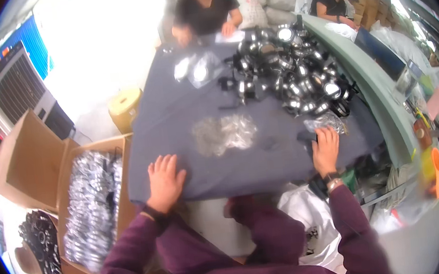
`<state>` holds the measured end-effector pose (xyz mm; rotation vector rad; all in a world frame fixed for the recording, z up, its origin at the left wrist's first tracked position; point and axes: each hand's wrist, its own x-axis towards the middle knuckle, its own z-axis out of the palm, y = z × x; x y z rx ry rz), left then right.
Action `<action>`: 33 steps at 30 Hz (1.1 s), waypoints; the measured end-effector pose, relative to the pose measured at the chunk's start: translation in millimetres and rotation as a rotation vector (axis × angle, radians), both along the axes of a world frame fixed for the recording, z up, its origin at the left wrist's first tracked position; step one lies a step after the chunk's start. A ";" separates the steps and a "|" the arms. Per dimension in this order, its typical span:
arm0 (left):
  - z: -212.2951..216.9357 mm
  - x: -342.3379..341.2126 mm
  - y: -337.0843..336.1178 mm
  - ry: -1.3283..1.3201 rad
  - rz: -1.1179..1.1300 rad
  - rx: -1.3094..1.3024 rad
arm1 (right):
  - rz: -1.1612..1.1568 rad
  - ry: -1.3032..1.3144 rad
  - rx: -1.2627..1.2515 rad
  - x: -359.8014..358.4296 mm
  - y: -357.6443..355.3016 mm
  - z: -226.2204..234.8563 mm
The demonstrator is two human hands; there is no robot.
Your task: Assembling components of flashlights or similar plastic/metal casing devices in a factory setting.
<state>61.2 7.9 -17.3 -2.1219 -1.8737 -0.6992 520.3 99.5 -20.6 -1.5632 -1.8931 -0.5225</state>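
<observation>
My left hand point(165, 183) lies flat at the near left edge of the grey-covered table point(174, 109), fingers spread and holding nothing. At the near right my right hand point(326, 151) rests on the cloth with its fingers stretched forward. Its fingertips are close to a small clear plastic bag point(327, 122) and a dark piece point(306, 136) whose kind I cannot make out. Crumpled clear plastic bags point(224, 135) lie between the hands, slightly farther off. A large heap of shiny round silver-and-black pieces point(290, 70) covers the far right of the table.
Left of the table stands an open cardboard box point(65, 169) full of plastic-wrapped silvery pieces point(91, 204). A co-worker point(207, 10) sits across the table, near clear bags point(196, 70). Another person point(334, 2) works beyond the pale green ledge point(381, 93). A white sack point(311, 218) is below.
</observation>
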 end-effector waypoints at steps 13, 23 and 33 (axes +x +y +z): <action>-0.5 -6.1 -21.1 0.149 -0.087 -0.254 | -0.269 -0.025 -0.039 -21.6 25.0 -12.0; 7.0 -11.6 -28.6 0.071 -0.147 -0.188 | -0.387 -0.028 -0.050 -37.9 11.3 0.0; 8.8 -8.0 -25.7 0.023 -0.146 -0.164 | -0.059 -0.149 0.227 -89.0 17.1 57.2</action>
